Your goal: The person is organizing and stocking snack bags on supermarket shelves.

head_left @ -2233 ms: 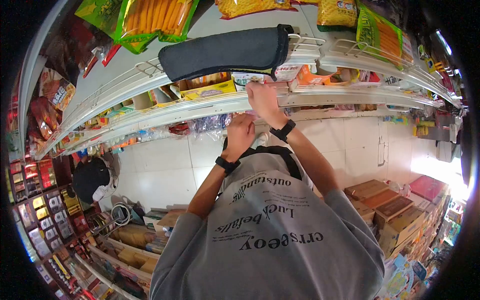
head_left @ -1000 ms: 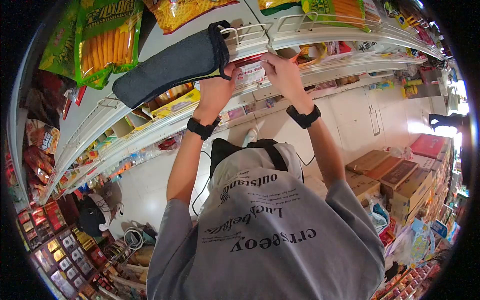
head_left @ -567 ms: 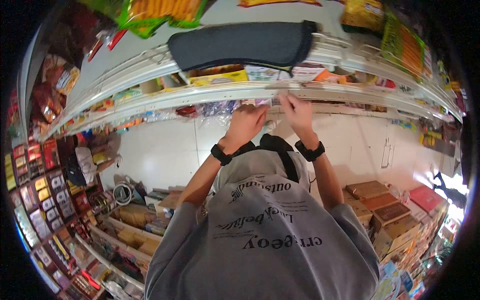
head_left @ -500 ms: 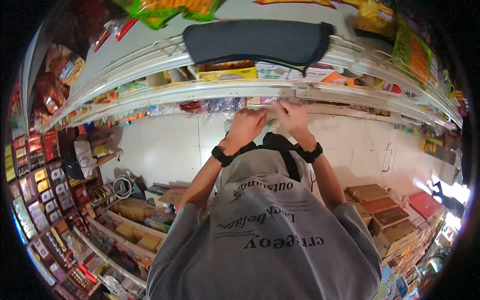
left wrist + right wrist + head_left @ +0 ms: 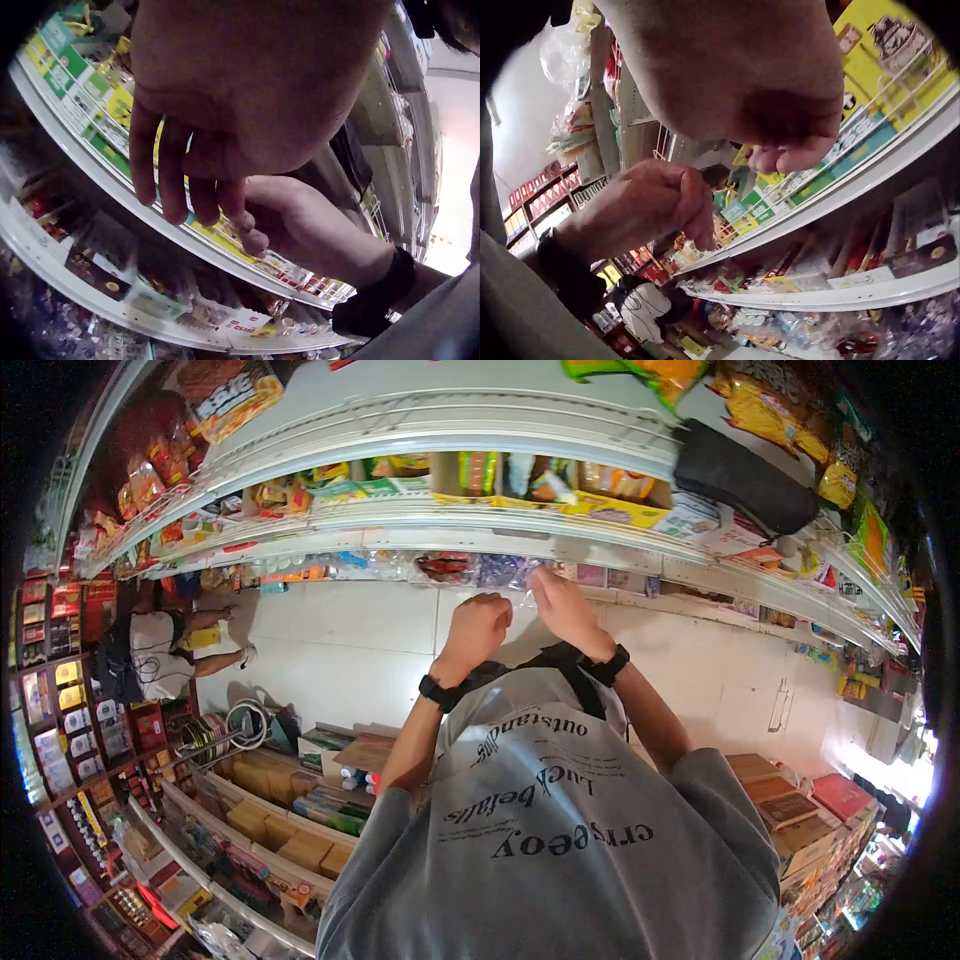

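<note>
Pale shelving (image 5: 450, 390) spans the head view, wrapped packets (image 5: 500, 572) lying just beyond the right hand (image 5: 565, 612), contact unclear, the left hand (image 5: 474, 632) alongside. Left wrist view: the left hand hangs released before shelved cartons (image 5: 81, 96). Right wrist view: the right hand curls loosely, released too.
</note>
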`<state>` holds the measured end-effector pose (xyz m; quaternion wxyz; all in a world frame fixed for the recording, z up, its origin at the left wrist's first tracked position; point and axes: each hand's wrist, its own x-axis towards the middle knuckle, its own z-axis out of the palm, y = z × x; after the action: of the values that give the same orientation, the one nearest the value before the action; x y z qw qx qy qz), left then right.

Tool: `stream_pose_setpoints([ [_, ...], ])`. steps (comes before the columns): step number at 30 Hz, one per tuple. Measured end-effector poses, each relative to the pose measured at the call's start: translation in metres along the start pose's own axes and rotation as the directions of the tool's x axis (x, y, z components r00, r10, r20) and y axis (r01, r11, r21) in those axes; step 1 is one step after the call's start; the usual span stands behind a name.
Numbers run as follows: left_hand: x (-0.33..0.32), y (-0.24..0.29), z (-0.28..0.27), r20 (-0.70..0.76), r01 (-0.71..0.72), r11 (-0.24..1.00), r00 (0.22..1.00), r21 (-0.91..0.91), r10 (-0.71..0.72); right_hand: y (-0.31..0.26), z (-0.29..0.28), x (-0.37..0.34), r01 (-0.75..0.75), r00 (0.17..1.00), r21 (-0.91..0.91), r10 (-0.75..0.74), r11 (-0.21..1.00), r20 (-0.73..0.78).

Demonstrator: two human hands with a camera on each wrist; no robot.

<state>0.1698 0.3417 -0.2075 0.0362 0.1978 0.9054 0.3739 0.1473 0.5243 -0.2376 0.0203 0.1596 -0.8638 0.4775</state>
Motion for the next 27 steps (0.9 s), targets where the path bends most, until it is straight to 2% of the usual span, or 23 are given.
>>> stream_pose_setpoints([
  [5,-0.052,-0.063,-0.057,-0.042,0.081,0.996,0.996,-0.043,-0.083,-0.042,0.079,0.015,0.015,1.000,0.011,-0.015,1.000,0.019],
  [7,-0.063,-0.080,-0.075,-0.076,0.153,0.988,0.985,-0.012,-0.154,-0.057,0.097,0.021,0.037,0.998,-0.016,-0.036,0.999,0.047],
  [9,-0.064,-0.095,-0.088,-0.113,0.126,0.992,0.986,0.000,-0.125,-0.073,0.108,0.032,0.041,0.999,-0.081,-0.038,0.996,0.037],
  [11,-0.054,-0.107,-0.099,-0.215,0.117,0.992,0.971,0.043,-0.105,-0.084,0.119,0.042,0.036,0.999,-0.145,-0.032,0.989,0.028],
  [13,-0.037,-0.117,-0.113,-0.157,0.113,0.993,0.982,0.024,-0.108,-0.086,0.127,0.063,0.118,0.992,-0.229,-0.124,0.966,-0.013],
  [15,-0.009,-0.123,-0.124,-0.242,0.073,0.993,0.969,0.095,-0.048,-0.084,0.132,0.091,0.127,0.991,-0.248,-0.134,0.960,-0.015],
  [17,0.020,-0.141,-0.129,-0.245,0.034,0.989,0.969,0.146,0.002,-0.089,0.135,0.120,0.139,0.989,-0.259,-0.147,0.956,-0.013],
  [19,0.046,-0.149,-0.136,-0.295,-0.058,0.959,0.945,0.278,0.143,-0.095,0.136,0.147,0.129,0.982,-0.356,-0.170,0.925,-0.086],
  [21,0.070,-0.157,-0.144,-0.261,-0.047,0.953,0.957,0.300,0.129,-0.089,0.147,0.170,0.117,0.979,-0.381,-0.171,0.917,-0.111],
  [23,0.091,-0.173,-0.143,-0.239,-0.056,0.894,0.954,0.444,0.178,-0.082,0.152,0.190,0.162,0.945,-0.608,-0.300,0.777,-0.132],
  [24,0.100,-0.182,-0.140,-0.240,-0.070,0.885,0.950,0.461,0.200,-0.079,0.156,0.197,0.137,0.948,-0.607,-0.282,0.783,-0.150],
  [25,0.108,-0.192,-0.139,-0.166,-0.072,0.848,0.968,0.524,0.185,-0.075,0.158,0.203,0.108,0.953,-0.643,-0.264,0.758,-0.151],
  [27,0.121,-0.211,-0.132,-0.139,-0.097,0.850,0.971,0.518,0.195,-0.068,0.163,0.213,0.030,0.981,-0.627,-0.144,0.779,-0.133],
])
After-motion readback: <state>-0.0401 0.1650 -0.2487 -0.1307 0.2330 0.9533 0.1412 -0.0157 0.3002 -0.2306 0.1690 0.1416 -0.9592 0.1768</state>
